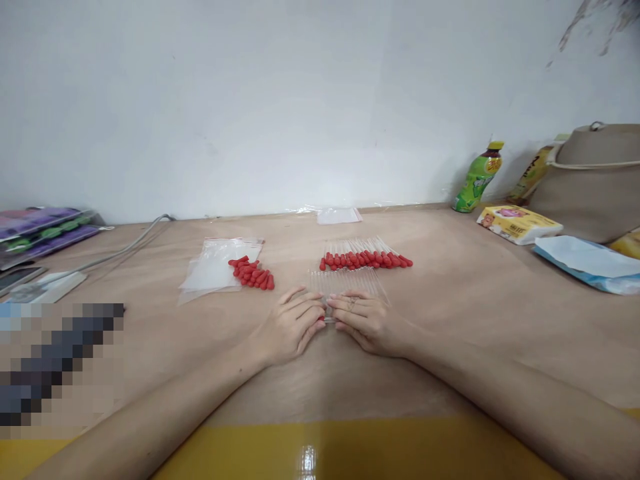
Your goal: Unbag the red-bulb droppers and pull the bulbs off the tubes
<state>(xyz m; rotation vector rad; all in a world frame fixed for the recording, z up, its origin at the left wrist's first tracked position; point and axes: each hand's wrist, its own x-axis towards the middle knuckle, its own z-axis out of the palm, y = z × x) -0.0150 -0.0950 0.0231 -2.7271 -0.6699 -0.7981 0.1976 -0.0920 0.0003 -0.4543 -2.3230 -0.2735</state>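
My left hand (296, 321) is closed with its fingertips on a red rubber bulb, of which only a sliver shows. My right hand (367, 321), facing it, pinches a thin clear tube (329, 319) that bridges the small gap between the hands. Just beyond my fingers lies a row of loose clear tubes (345, 281). Behind that is a row of droppers with red bulbs (367, 260), their clear stems pointing toward the wall. To the left, a small heap of loose red bulbs (254, 273) rests partly on clear plastic zip bags (215, 265).
A white packet (339, 215) lies by the wall. At right stand a green bottle (479, 179), a yellow tissue pack (520, 224), a blue-white packet (590, 263) and a beige bag (590, 180). Purple packages (50, 233), a grey cable (133, 247) and a phone (20, 280) are at left.
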